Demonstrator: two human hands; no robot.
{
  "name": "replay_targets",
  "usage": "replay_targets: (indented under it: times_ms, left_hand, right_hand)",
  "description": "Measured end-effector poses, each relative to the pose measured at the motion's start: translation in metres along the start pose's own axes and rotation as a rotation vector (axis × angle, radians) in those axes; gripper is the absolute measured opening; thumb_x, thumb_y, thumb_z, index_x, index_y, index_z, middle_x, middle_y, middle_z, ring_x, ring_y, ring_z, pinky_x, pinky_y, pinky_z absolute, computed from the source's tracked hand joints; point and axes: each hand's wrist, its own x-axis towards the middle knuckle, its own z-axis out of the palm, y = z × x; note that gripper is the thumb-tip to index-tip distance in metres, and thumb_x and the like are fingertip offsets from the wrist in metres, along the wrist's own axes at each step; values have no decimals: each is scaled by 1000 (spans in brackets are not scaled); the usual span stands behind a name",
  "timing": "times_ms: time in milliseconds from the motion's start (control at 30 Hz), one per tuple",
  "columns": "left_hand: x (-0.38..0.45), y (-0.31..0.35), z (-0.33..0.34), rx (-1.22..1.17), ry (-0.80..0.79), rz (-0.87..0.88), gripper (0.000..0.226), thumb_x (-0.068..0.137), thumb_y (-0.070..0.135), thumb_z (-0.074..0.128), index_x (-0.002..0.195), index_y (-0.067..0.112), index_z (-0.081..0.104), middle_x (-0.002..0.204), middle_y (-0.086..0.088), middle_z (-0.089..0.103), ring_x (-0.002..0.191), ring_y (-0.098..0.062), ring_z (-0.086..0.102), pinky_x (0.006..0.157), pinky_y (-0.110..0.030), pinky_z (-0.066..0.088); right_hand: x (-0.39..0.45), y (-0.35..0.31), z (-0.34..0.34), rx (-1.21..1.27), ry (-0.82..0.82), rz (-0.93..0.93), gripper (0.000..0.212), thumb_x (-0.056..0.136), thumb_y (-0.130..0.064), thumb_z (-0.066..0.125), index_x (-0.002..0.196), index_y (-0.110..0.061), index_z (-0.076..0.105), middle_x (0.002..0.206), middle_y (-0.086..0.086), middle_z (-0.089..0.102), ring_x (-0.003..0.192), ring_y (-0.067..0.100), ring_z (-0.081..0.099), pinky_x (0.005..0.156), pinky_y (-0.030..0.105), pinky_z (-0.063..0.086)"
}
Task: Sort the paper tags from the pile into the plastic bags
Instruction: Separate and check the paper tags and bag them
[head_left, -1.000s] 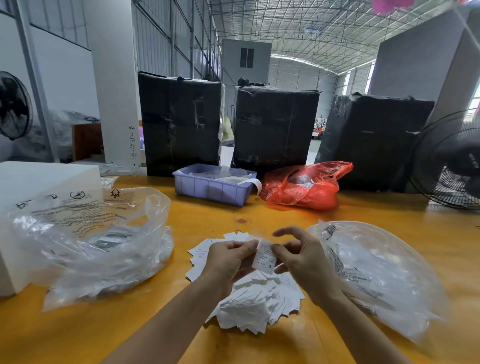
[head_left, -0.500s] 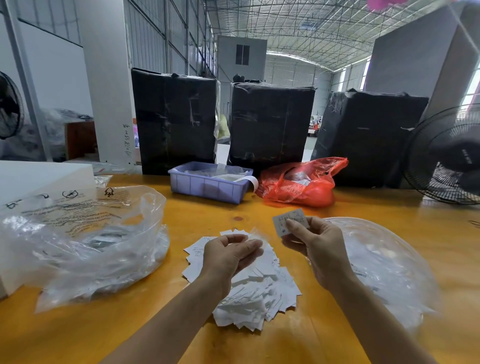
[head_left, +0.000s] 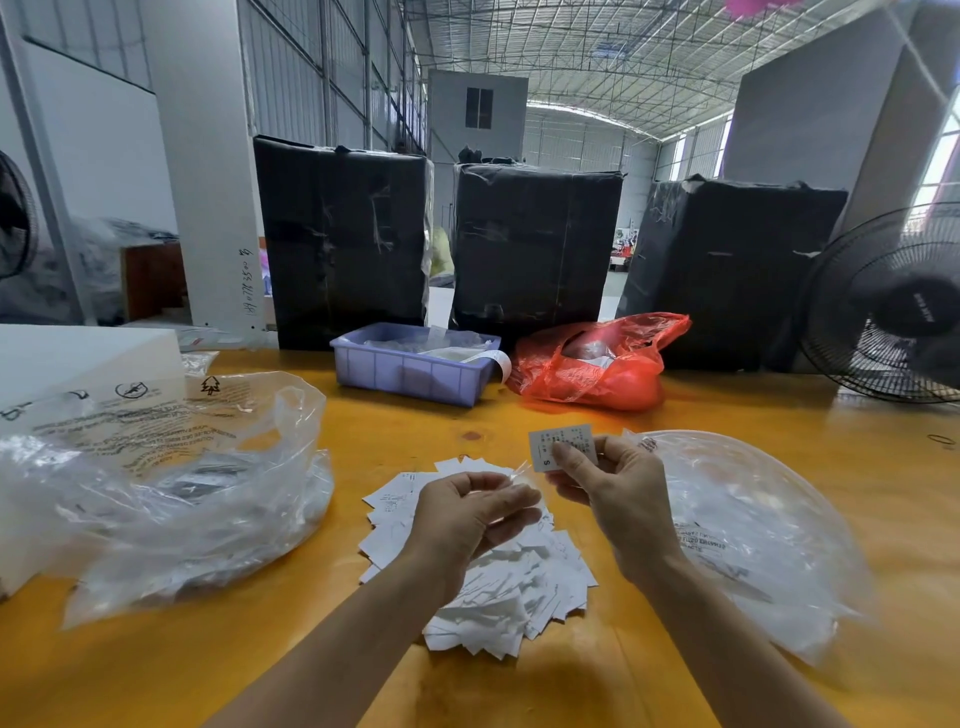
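Note:
A heap of white paper tags (head_left: 506, 592) lies on the yellow table (head_left: 519, 421) right before me. My right hand (head_left: 615, 496) pinches one printed paper tag (head_left: 563, 446) and holds it upright above the heap, beside the clear plastic bag on the right (head_left: 763, 525). My left hand (head_left: 467, 517) hovers over the heap with curled fingers, and a small clear plastic scrap (head_left: 519, 474) sticks out from its fingertips. A second, crumpled clear plastic bag (head_left: 182, 493) with printed text lies at the left.
A blue bin (head_left: 410, 371) and a red plastic bag (head_left: 597, 371) stand at the back of the table before three black-wrapped boxes (head_left: 535, 244). A white foam box (head_left: 78, 356) is at far left, a fan (head_left: 893, 306) at far right.
The hands held one tag together over the heap. My right hand has since drawn the tag up and to the right, away from my left hand, which stays above the pile.

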Motion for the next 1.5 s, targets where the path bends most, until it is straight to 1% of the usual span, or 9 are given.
replay_targets:
  times_ms: [167,367,567,833,1000,1133,1233,1433,1500]
  left_hand:
    - [-2,0,0,15,-30,-15,44,51,3,78,91,-3,60,83,-22,72,69,-27,72,64,-26,60]
    - [1,1,-3,19,-32,-19,14,78,0,69,91,-1,63,81,-18,73,71,-24,73,63,-24,59]
    - [3,0,-6,97,2,46,7,85,4,65,91,1,65,82,-13,74,74,-22,73,61,-22,57]
    - [3,0,-6,176,26,98,9,87,11,65,91,3,68,78,-9,75,71,-21,73,58,-22,56]
    - [1,0,-7,296,-2,103,12,86,16,67,89,5,68,77,-9,75,66,-22,72,58,-24,57]
    - [-1,0,-5,324,-26,75,17,85,17,67,90,0,66,75,-11,74,57,-22,70,49,-22,53]
    - [-1,0,-3,321,-37,69,17,84,17,68,88,1,66,76,-11,74,58,-23,70,50,-23,54]
    - [0,-4,-4,296,-3,82,17,81,16,70,87,0,69,80,-17,71,64,-26,71,54,-26,56]
    - [1,-4,-5,230,24,72,18,82,15,70,88,-2,69,79,-18,71,68,-29,71,57,-28,58]
  right_hand:
    - [0,2,0,-11,-5,7,5,83,-12,69,85,-8,67,71,3,72,66,17,70,63,26,58]
    - [1,3,0,-7,-14,53,3,83,-9,69,82,-10,66,67,1,71,62,14,69,61,25,58]
    - [0,0,0,-16,-46,102,4,82,-8,69,80,-9,67,65,3,70,59,12,66,61,25,56]
    - [0,-2,-3,-158,-184,210,1,83,-14,70,82,-14,69,70,0,70,61,7,63,61,21,52]
    - [0,-4,-2,-289,-242,172,3,88,-14,65,86,-15,67,75,4,67,63,8,59,61,21,50]
    - [1,-5,-3,-353,-303,198,16,95,-15,55,93,-8,69,78,7,64,65,9,55,62,21,48]
    - [0,-5,-4,-350,-347,237,23,98,-16,49,88,-11,69,73,1,62,66,8,54,62,19,48]
    - [-3,-5,-1,-308,-597,371,30,95,-32,50,107,-11,68,99,10,67,84,14,59,72,25,52]
    - [-4,-3,3,-356,-487,246,33,91,-29,58,121,-15,60,104,8,64,89,19,63,73,28,54]
